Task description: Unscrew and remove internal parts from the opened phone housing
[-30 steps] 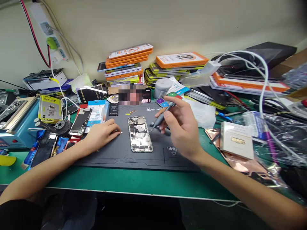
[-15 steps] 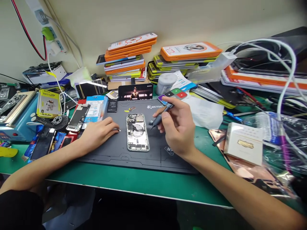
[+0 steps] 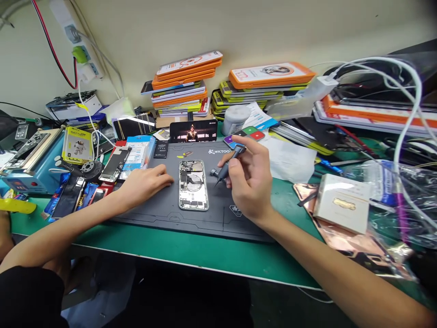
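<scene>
An opened phone lies face up on the dark work mat, its circuit boards and a round coil exposed. My right hand is closed around a dark grey screwdriver, held in the air to the right of the phone. The thin tip points down and to the left, apart from the phone. A short round-ended part sticks out beside my fingers. My left hand rests on the mat left of the phone, fingers together and bent; what is under its fingertips is hidden.
A black battery lies behind my left hand. Beyond the phone stands a smartphone playing a video. Stacked orange boxes line the wall. On the right are a white box and white cables. Another person's arm shows far left.
The view has shifted slightly, so the left side of the bench shows more. My right hand still holds the screwdriver beside the phone, and my left hand stays on the mat.
</scene>
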The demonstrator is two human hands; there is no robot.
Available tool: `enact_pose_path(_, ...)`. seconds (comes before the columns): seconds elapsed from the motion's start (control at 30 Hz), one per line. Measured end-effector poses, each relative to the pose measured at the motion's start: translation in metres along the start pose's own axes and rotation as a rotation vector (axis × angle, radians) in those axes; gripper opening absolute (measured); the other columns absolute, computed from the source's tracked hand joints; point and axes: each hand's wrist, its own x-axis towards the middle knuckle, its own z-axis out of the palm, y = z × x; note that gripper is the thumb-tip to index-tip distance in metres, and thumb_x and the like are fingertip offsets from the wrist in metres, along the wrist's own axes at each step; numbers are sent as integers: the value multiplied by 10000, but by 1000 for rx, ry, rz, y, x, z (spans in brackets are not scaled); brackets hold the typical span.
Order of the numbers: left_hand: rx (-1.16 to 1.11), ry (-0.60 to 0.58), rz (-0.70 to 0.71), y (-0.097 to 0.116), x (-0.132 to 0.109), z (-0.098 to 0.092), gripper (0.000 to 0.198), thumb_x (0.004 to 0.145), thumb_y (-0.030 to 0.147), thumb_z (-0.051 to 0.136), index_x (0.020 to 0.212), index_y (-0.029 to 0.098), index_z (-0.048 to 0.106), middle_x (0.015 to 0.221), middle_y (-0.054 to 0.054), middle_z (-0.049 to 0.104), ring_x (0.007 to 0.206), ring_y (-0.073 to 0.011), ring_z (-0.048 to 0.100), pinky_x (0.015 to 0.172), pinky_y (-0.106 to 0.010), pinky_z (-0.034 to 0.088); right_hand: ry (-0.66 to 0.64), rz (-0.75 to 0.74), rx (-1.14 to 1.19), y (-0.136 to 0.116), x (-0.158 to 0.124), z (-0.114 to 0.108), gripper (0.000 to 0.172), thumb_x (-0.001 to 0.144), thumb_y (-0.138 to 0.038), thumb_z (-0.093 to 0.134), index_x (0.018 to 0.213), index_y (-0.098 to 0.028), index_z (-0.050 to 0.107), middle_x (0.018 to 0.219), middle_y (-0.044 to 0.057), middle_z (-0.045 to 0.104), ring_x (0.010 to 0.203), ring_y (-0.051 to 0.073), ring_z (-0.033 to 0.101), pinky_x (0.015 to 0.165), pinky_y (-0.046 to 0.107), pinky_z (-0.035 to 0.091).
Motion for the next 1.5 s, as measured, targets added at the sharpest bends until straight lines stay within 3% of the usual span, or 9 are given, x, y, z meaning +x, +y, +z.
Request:
enact_pose_path(0.2, -20, 5, 43, -11, 5, 6, 268, 1089, 367, 495, 1237, 288, 704, 1035, -28, 663, 740, -118, 592, 520, -240, 298, -13, -2, 20, -2, 0, -2, 395, 1023, -218, 478, 1415, -261, 494, 903, 38, 659, 578, 136, 473, 488, 298, 437)
enact_pose_path(0.4, -10, 34, 20, -5, 2, 7, 311, 1091, 377, 482, 1023, 200, 728, 971, -44, 652, 723, -134, 580, 499, -254, 240, -15, 18, 38, -5, -1, -4, 389, 1023, -218, 486, 1407, -273, 503, 920, 41, 659, 637, 142, 521, 491, 284, 438)
enact_pose_path(0.63, -65, 80, -49, 0, 4, 10, 272, 1065, 396, 546, 1226, 239, 700, 1026, -30, 671, 738, -150, 609, 515, -254, 291, -21, 25, 37, -7, -1, -3, 390, 1019, -224, 489, 1405, -275, 505, 923, 42, 662, 634, 144, 523, 478, 285, 442)
enact_pose_path(0.93, -149, 70, -70, 10, 10, 13, 234, 1072, 303, 510, 1127, 210, 718, 1051, -36, 662, 721, -141, 607, 534, -244, 317, -9, 20, 45, -8, 0, -6, 386, 1018, -224, 496, 1401, -272, 512, 929, 47, 673, 653, 150, 544, 487, 296, 454)
enact_pose_path(1.1, -219, 55, -54, 11, -4, 11, 263, 1086, 311, 472, 1132, 220, 714, 1068, -35, 659, 742, -142, 627, 544, -247, 349, -3, 10, 46, -8, -1, -5, 386, 1018, -224, 502, 1396, -294, 527, 925, 42, 680, 605, 141, 509, 464, 297, 436)
enact_pose_path(1.33, -390, 35, 10, 15, -36, 9, 260, 1097, 309, 467, 1109, 276, 725, 1176, -1, 669, 861, -110, 686, 741, -213, 486, 18, -16, 42, -8, -3, -5, 374, 1012, -223, 505, 1376, -296, 551, 901, 41, 675, 606, 137, 536, 449, 286, 432)
enact_pose_path(1.5, -457, 101, -69, 22, -43, 16, 264, 1098, 271, 459, 1057, 250, 718, 1124, -11, 666, 915, -109, 688, 818, -202, 509, 25, -28, 38, -9, -4, -4, 348, 1009, -241, 508, 1351, -283, 558, 896, 40, 675, 614, 138, 554, 446, 278, 436)
